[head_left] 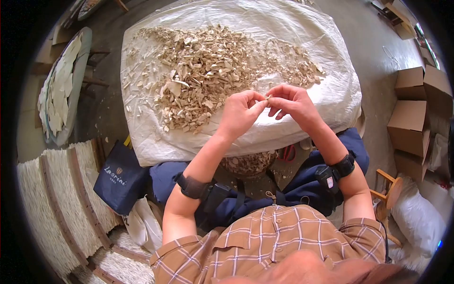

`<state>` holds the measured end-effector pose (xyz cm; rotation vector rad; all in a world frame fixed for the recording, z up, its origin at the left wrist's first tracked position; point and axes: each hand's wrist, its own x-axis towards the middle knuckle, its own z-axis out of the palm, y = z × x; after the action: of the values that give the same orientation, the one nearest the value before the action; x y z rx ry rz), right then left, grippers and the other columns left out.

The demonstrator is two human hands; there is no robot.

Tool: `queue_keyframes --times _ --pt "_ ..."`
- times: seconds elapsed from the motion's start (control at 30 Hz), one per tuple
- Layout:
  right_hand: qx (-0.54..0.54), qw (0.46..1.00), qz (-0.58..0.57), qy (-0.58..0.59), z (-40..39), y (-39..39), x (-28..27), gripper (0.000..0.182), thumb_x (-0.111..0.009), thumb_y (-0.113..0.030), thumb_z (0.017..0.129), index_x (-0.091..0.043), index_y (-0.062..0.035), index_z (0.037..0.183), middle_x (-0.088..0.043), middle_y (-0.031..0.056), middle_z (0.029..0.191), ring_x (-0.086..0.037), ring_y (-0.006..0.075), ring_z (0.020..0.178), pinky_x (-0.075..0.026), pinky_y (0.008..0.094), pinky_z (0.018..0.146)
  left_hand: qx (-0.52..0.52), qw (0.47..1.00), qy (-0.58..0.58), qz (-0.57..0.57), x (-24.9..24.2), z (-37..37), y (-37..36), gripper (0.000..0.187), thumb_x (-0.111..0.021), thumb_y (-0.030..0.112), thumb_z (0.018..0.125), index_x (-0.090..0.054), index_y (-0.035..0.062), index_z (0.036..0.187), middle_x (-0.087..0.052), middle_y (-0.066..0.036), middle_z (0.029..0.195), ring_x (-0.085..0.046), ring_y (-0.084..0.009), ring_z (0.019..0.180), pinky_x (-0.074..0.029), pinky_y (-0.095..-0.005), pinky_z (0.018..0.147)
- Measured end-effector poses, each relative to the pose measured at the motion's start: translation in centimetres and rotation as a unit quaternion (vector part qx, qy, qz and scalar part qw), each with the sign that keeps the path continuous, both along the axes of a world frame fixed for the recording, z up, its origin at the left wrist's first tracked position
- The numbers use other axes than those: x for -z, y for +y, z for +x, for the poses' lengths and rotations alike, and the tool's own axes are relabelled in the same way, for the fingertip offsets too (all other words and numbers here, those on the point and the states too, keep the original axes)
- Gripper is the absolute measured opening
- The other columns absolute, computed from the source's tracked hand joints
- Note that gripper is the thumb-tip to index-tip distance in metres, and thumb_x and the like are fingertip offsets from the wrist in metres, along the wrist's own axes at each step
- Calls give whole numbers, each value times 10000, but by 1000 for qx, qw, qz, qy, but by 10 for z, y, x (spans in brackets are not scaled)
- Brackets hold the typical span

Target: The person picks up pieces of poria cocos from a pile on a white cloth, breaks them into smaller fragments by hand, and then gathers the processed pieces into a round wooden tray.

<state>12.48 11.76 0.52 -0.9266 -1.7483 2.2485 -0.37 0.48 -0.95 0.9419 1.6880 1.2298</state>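
Note:
My left hand (241,113) and my right hand (294,105) meet above the near part of a cloth-covered table (326,99). Both are closed in a pinch, thumb against fingers, on a small pale flake (267,98) that shows between the fingertips; most of it is hidden. Just beyond and to the left of them, a large heap of dry, beige, chip-like pieces (203,66) spreads over the white cloth. A thinner scatter of finer bits (295,64) lies to the right.
Under the table's near edge stands a container of similar pieces (249,164), beside red-handled scissors (287,153). A dark blue bag (120,177) and stacked pale bundles (52,203) are at left. Cardboard boxes (407,116), a wooden stool (393,189) and a white sack (416,206) are at right.

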Motion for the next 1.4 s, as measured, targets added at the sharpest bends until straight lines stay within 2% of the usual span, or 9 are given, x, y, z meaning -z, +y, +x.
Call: queue_keyframes --times 0.23,0.5,0.57,0.73,0.9,1.2,1.3,1.37,1.4 --pt "-45 998 47 -16 -1 7 -5 127 -579 -117 790 -574 5 825 -579 40 648 -561 81 540 -462 193 465 35 997 -69 2 -4 -6 -1 186 -592 178 803 -608 -6 824 -546 20 651 -436 -19 549 -340 -177 460" --pt "-25 956 -282 83 4 9 -1 113 -547 -124 795 -530 -16 825 -549 48 696 -538 101 539 -463 211 446 28 938 -344 -2 -13 -4 -1 155 -565 172 830 -567 27 885 -433 55 578 -351 -11 453 -302 -175 403" --pt "-26 949 -299 99 2 8 1 110 -543 -128 798 -523 -22 820 -550 48 700 -539 102 544 -466 211 446 6 878 -478 6 -6 -6 1 119 -544 154 843 -551 45 891 -393 57 557 -306 -17 431 -279 -174 396" --pt "-8 966 -247 79 -2 3 -1 130 -551 -147 804 -532 -23 839 -557 46 719 -541 93 559 -463 207 444 -58 861 -504 29 1 -7 3 89 -544 143 842 -554 68 889 -396 60 546 -301 -25 430 -262 -180 392" --pt "24 993 -113 13 -2 -5 -1 168 -583 -182 804 -574 -21 850 -560 28 720 -528 66 566 -442 200 453 -90 898 -431 25 -3 -2 4 89 -578 128 817 -559 59 869 -410 58 536 -313 -28 422 -275 -187 386" --pt "4 996 -90 29 0 -3 3 161 -551 -166 811 -567 -16 754 -538 33 625 -515 81 491 -418 202 427 -101 951 -290 26 -5 4 6 113 -591 125 805 -569 21 842 -456 47 550 -359 -16 431 -303 -185 380" --pt "-8 993 -114 12 2 -2 2 158 -543 -159 789 -556 -14 729 -525 37 609 -499 93 460 -392 211 391 -57 982 -180 29 -9 5 4 107 -583 113 807 -569 13 842 -463 51 552 -370 -9 439 -305 -185 382" --pt "-18 991 -134 -4 4 0 2 157 -544 -159 781 -556 -11 730 -518 34 602 -488 92 450 -381 213 378 2 994 101 51 -13 6 2 95 -582 102 800 -564 10 818 -462 51 550 -380 -6 453 -300 -184 387" --pt "-27 989 -146 -13 4 1 3 153 -546 -157 775 -558 -11 731 -512 31 596 -477 91 439 -372 212 368 3 994 98 52 -12 8 2 95 -582 102 800 -564 10 818 -462 51 550 -380 -6 453 -300 -184 387"
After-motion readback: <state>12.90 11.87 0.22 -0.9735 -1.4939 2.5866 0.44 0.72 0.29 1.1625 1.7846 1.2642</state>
